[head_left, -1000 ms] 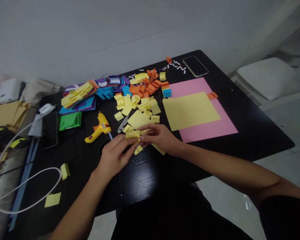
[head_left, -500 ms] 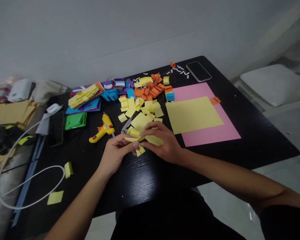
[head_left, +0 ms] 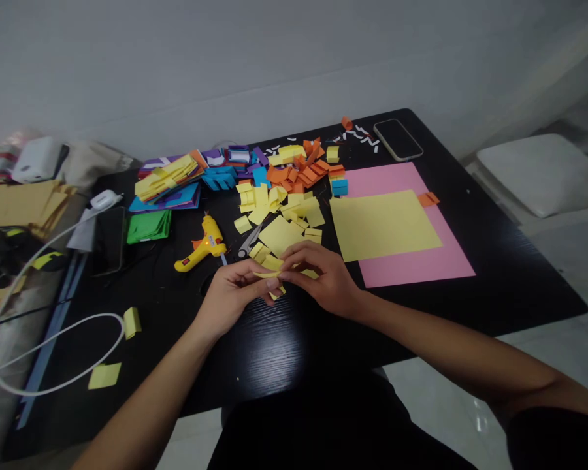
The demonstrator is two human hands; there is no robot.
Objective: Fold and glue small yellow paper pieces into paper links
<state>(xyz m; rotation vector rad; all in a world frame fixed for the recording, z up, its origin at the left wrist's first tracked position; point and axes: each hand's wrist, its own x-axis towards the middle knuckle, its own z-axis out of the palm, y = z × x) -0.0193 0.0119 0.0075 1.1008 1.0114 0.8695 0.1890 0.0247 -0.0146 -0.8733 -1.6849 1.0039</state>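
My left hand (head_left: 236, 291) pinches a small strip of yellow paper (head_left: 266, 275) between thumb and fingers, near the table's front edge. The other end of that strip is pinched by my right hand (head_left: 320, 275), its fingers curled and the thumb meeting them. Just beyond the hands lies a heap of folded yellow paper pieces (head_left: 279, 234), some partly hidden behind my fingers. Scissors (head_left: 249, 242) rest at the left side of the heap. Left of them is a yellow hot glue gun (head_left: 204, 245).
A yellow sheet (head_left: 386, 225) lies on a pink sheet (head_left: 424, 273) at right. Folded orange pieces (head_left: 304, 175), a green paper stack (head_left: 149, 226) and a phone (head_left: 398, 140) sit farther back. A white cable (head_left: 59, 347) loops at left, beside loose yellow pieces (head_left: 104, 376).
Both hands have drawn together on the yellow strip; the right fingertips have closed onto it, where they were more spread before. The view has shifted slightly.
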